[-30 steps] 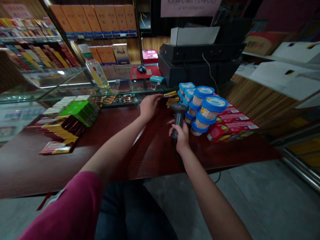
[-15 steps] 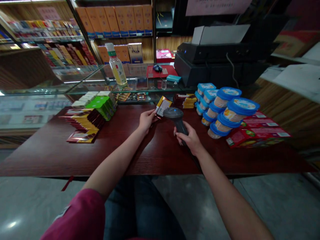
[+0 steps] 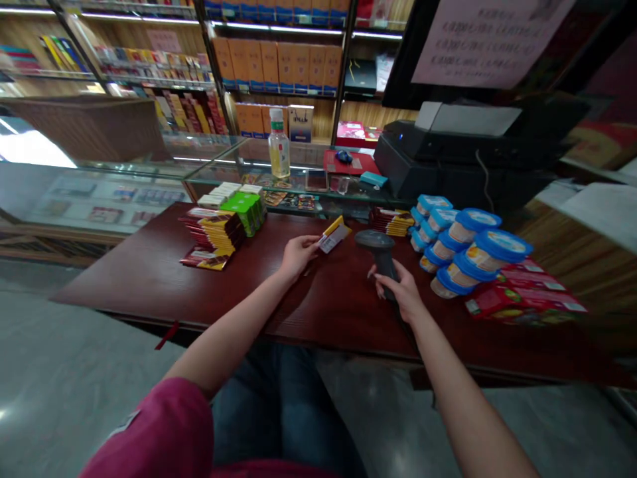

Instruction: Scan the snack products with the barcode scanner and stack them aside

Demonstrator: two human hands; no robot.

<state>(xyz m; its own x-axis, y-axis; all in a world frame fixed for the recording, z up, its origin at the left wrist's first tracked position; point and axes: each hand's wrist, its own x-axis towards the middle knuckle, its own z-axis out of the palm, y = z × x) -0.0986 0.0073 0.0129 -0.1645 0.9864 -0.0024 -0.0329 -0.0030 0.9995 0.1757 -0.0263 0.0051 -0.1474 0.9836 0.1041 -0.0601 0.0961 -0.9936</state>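
Note:
My left hand pinches the near end of a flat chocolate bar in a yellow and brown wrapper, its pale label side turned up above the table. To its right, my right hand is wrapped round the handle of a dark grey barcode scanner. The scanner's head is apart from the bar. A staggered stack of similar chocolate bars lies on the left of the table, and a smaller stack of bars sits behind the scanner.
Green boxes stand behind the left stack. Blue-lidded tubs are piled on the right, beside red boxes. Beyond the wooden table is a glass counter with a bottle and a black machine.
The view has swung to the left and up. The chocolate bar has tilted in my left hand, and the scanner now sits farther from it.

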